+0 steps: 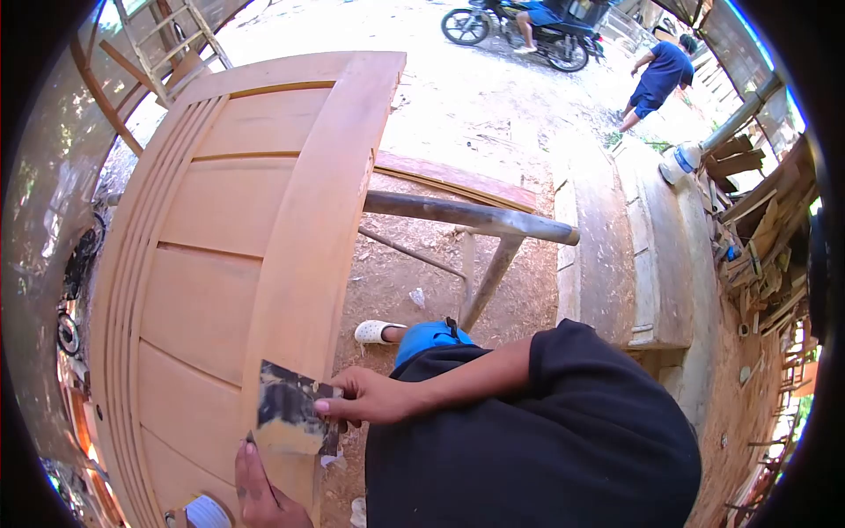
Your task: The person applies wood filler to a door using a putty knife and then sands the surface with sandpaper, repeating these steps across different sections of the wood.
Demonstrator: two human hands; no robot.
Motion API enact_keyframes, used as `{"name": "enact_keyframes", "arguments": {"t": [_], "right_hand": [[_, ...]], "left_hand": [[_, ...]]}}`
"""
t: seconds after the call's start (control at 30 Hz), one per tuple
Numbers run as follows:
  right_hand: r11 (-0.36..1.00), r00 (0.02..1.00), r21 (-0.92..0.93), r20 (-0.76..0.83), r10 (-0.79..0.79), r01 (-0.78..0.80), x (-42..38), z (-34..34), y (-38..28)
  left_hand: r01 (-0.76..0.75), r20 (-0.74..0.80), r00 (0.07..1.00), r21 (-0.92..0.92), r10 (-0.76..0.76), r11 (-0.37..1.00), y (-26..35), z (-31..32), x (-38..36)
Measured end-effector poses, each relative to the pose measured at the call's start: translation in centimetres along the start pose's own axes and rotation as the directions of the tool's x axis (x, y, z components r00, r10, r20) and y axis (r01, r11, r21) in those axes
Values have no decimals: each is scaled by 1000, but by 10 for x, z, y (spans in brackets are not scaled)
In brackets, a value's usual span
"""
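Note:
My right hand is closed on a flat, dark, square plate smeared with tan paste, thumb on its near face. The plate stands over the right stile of a light-brown wooden panel door. My left hand is at the bottom of the view, fingers together around a small dark-pointed thing just left of the plate's lower edge. Most of that thing is hidden, so its kind cannot be told. Close to my left hand, a round container with a white and blue label is partly cut off by the frame.
A trestle with a round bar stands beneath the door. Long timber blocks lie to the right, near scrap wood. A ladder leans at the back left. Beyond are a motorcycle with a rider and a bending person.

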State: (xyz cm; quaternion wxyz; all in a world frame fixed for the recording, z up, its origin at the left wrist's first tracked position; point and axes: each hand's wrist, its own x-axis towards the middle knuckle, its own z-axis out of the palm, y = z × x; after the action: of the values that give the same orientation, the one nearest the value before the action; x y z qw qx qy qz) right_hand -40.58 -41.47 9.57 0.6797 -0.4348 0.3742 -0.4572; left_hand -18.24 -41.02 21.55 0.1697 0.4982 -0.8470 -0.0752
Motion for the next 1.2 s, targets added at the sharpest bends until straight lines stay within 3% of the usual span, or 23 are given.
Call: {"name": "enact_keyframes", "arguments": {"t": [0.03,0.07,0.17,0.23,0.3,0.4,0.53,0.73,0.93,1.2], "right_hand": [[998,998,19,7,-55,55,-1,1,-1],[990,993,-116,-80,-88,78,5,-1,14],[973,967,-117,-186,175,-199,5,-12,41],[991,992,-62,-54,116,-120,-2,1,3],[989,990,-38,-7,-143,143,-1,5,11],[957,926,-68,-280,254,-283,9,-6,32],[938,950,-164,-122,287,-304,10,-5,36],[846,848,-65,-29,529,-530,16,-1,30],[890,887,-83,-162,433,-449,23,2,24],[887,888,-74,-102,448,-456,36,5,47]], "left_hand": [[10,-28,1000,-12,-11,1000,-1,-2,-2],[22,-56,998,-25,-23,999,-1,-4,-3],[15,-101,995,-46,-20,999,1,-10,0],[32,-94,995,-42,-36,999,0,-12,-1],[29,-79,996,-43,-32,999,-2,-13,-3],[-9,-76,997,-69,3,998,-4,-9,-1],[-30,-20,999,-46,29,998,-3,-1,0],[-67,164,983,-106,84,992,-12,29,3],[-64,168,983,-66,74,996,-6,36,8],[-166,151,975,27,160,986,-23,49,8]]}}
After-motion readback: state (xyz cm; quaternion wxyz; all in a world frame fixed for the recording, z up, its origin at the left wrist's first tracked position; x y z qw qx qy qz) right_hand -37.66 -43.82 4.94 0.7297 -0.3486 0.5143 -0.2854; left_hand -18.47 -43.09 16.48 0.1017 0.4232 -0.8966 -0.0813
